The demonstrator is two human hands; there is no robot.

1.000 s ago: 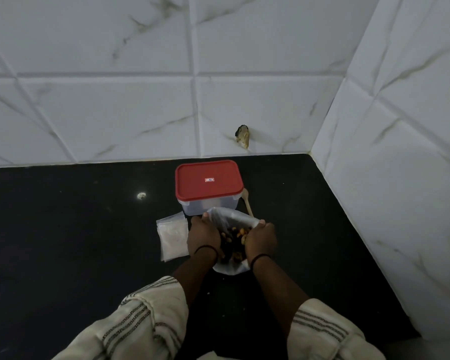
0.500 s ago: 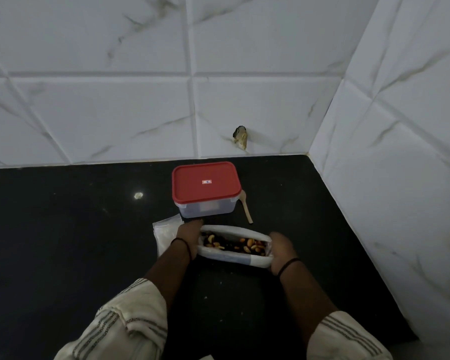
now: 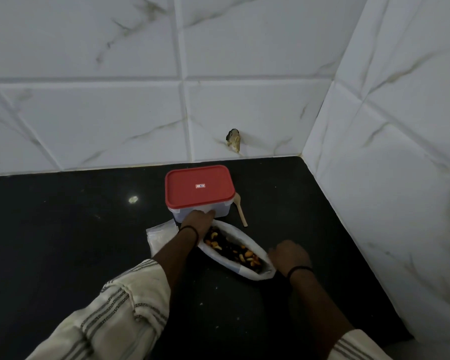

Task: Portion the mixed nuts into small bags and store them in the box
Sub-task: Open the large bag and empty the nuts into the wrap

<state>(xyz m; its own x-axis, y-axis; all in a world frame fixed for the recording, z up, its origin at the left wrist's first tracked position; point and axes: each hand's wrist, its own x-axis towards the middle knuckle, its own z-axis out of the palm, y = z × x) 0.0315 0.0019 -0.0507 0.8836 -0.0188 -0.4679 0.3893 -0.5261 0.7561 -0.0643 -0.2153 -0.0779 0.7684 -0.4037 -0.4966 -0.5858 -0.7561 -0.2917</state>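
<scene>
Mixed nuts [image 3: 234, 252] are seen heaped loose in a wide-mouthed white bag [image 3: 244, 270] lying on the dark worktop [image 3: 63, 229], toward its back right corner and just in front of the box [image 3: 200, 203]. The bag is judged soft and limp: thin film that will sag and spill if lifted by one side, so it is best taken by both ends of its rim or scooped from. The nuts are small, hard and light, and likely to roll if tipped out. The left hand [image 3: 199, 220] is stretched forward at the bag's far end, its fingers at the box's front wall; whether they grip the rim cannot be told. The right hand [image 3: 289, 253] is at the bag's near end, fingers curled down, apparently pinching the rim. The box is rigid, its red lid [image 3: 199, 185] still on. A wooden spoon [image 3: 240, 210] lies just right of the box, and small empty bags [image 3: 161, 233] lie to the left of the nut bag.
</scene>
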